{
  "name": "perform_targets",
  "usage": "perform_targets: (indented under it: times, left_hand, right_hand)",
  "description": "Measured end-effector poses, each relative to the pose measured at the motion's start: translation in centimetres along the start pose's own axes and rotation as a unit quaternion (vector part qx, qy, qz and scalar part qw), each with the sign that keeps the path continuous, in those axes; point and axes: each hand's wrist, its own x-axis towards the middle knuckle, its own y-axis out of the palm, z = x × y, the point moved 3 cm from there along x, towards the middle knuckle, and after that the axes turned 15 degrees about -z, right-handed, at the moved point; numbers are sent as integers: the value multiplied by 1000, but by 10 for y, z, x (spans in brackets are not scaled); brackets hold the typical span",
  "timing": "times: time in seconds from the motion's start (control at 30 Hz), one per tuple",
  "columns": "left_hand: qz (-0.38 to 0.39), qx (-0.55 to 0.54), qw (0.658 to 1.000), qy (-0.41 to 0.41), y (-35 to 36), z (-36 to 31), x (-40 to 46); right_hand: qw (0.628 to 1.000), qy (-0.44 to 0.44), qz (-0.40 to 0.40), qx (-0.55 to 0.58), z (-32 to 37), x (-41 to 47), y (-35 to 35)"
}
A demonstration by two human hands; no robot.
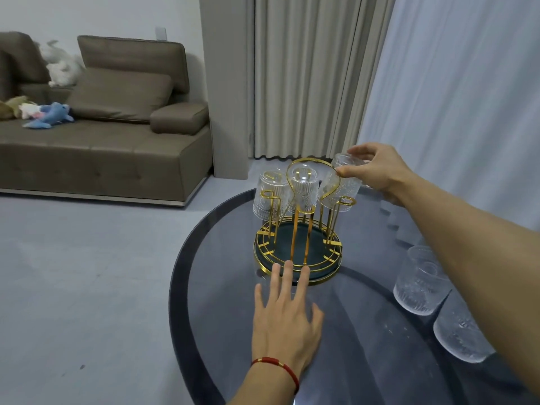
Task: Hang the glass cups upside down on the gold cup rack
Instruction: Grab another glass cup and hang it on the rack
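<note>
The gold cup rack (298, 249) stands on a round dark glass table, with a dark green base tray and a looped gold handle on top. Two ribbed glass cups hang upside down on it, one at the left (267, 197) and one in the middle (304, 188). My right hand (377, 171) grips a third glass cup (340, 185), upside down and tilted over a prong at the rack's right side. My left hand (287, 314) lies flat and open on the table, fingertips touching the rack's front rim. Two more glass cups (418, 285) (458, 331) stand at the right under my forearm.
The glass table (204, 258) has a dark rim, and its left edge drops to a grey floor. A brown sofa (102, 141) with plush toys stands at the back left. Curtains (306, 74) hang behind the table.
</note>
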Motion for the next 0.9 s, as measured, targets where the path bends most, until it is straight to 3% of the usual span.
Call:
perform_targets:
  times: [0.37, 0.67, 0.77, 0.9]
  left_hand:
    - [6, -1, 1000, 3, 2, -1, 2]
    - [8, 12, 1000, 8, 6, 0, 2]
    - [5, 8, 1000, 9, 5, -1, 0]
    - [5, 0, 1000, 11, 3, 0, -2]
  right_hand:
    - [990, 1, 144, -4, -4, 3, 15]
    - [983, -12, 176, -56, -12, -4, 25]
    - [986, 12, 157, -48, -11, -13, 10]
    - [999, -7, 31, -36, -2, -48, -30]
